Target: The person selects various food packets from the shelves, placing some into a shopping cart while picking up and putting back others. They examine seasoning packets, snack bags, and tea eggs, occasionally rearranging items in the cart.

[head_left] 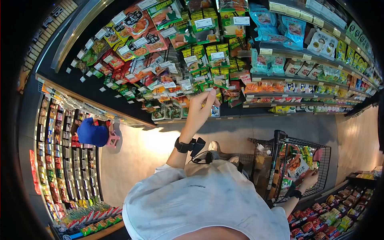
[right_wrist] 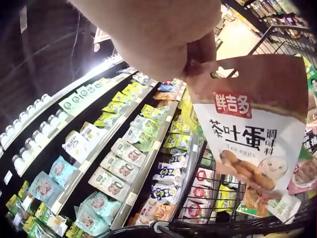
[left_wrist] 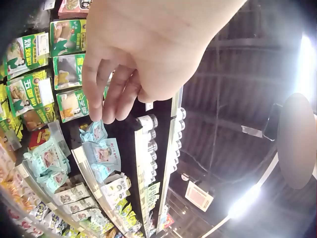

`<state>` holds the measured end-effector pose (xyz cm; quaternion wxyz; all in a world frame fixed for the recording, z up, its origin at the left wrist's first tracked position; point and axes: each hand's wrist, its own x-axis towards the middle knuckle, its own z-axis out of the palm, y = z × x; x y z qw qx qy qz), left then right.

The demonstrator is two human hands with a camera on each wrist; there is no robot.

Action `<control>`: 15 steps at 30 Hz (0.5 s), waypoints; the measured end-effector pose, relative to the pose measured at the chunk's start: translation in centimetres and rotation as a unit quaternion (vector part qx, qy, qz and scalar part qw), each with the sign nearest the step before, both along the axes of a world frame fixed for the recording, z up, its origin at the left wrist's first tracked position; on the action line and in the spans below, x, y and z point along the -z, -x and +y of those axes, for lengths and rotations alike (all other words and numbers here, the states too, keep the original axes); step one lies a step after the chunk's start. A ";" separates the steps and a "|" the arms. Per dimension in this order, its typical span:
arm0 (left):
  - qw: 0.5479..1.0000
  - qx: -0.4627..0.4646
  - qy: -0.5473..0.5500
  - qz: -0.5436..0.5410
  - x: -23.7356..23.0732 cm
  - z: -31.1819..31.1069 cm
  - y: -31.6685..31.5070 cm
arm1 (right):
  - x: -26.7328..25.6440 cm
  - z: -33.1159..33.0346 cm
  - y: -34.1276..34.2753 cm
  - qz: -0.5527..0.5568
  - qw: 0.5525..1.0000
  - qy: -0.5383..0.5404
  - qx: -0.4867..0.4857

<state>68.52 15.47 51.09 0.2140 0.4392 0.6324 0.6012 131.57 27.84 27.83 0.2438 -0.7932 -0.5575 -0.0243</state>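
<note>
My left hand (head_left: 200, 108) is raised in front of the seasoning packets hanging on the rack. In the left wrist view its fingers (left_wrist: 120, 94) hang loosely bent, with nothing seen in them, near green packets (left_wrist: 30, 95) and light-blue bags (left_wrist: 105, 156). My right hand (head_left: 309, 181) is over the shopping cart (head_left: 326, 160) and grips a brown-and-white tea egg seasoning packet (right_wrist: 247, 131) by its upper corner. This packet's printed front, with brown eggs, faces the right wrist camera. Its fingertips are partly hidden in that view.
Several packets (head_left: 307, 152) lie in the cart to my right. Shelves of bagged goods (head_left: 298, 66) continue along the rack's right side. A person in a blue top (head_left: 93, 132) is at the shelving on the left. A freezer-like display (head_left: 328, 212) of packaged goods stands behind the cart.
</note>
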 end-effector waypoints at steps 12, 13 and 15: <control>1.000 0.008 -0.007 0.006 -0.9 0.4 0.1 | 0.9 -0.2 -0.9 0.190 0.979 0.010 0.069; 1.000 0.011 -0.007 0.004 -0.9 0.5 0.0 | 1.7 -0.2 -1.5 0.176 0.982 0.012 0.065; 1.000 0.019 -0.009 0.004 -0.9 0.8 -0.4 | 7.6 0.9 -6.8 0.160 0.986 0.013 0.054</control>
